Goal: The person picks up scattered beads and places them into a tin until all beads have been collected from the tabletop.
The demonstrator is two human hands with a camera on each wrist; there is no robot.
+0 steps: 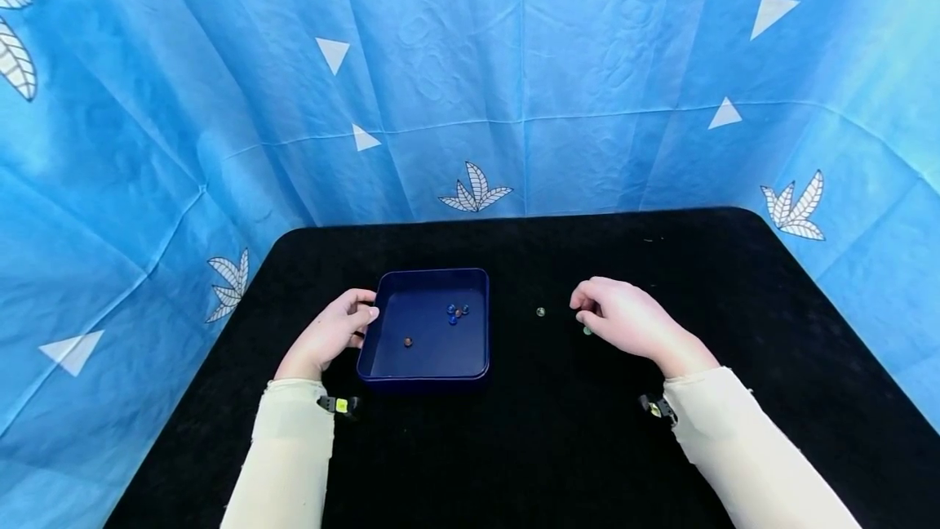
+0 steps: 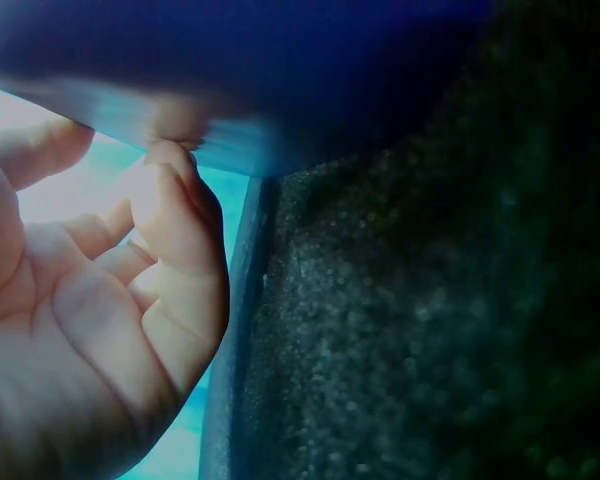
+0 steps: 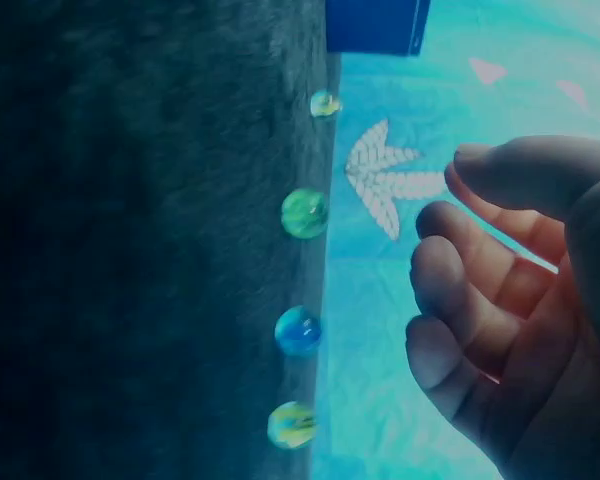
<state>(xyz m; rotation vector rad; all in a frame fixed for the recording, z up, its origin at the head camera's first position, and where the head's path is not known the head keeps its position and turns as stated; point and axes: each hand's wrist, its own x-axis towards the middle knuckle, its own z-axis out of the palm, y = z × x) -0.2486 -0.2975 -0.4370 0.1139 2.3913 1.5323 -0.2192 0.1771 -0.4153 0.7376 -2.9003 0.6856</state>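
Observation:
A dark blue square tray [image 1: 427,349] rests on the black table, with several small blue and orange-brown marbles [image 1: 453,320] grouped toward its right side. A lone orange-brown marble [image 1: 408,342] lies nearer its front left. My left hand [image 1: 334,331] grips the tray's left side, thumb at the rim and fingers [image 2: 180,240] against the outer wall. Above the table to the right hovers my right hand [image 1: 624,318], fingers loosely bent and holding nothing. Near it lie a green marble [image 3: 305,213], a blue marble [image 3: 298,331] and two yellowish clear marbles [image 3: 292,425]; the head view shows only some of them.
A black cloth-covered table [image 1: 543,447] carries everything. Blue curtains [image 1: 587,64] with white leaf and triangle prints enclose its back and sides. Each wrist wears a small camera on a strap, and pale sleeves [image 1: 290,455] cover the forearms.

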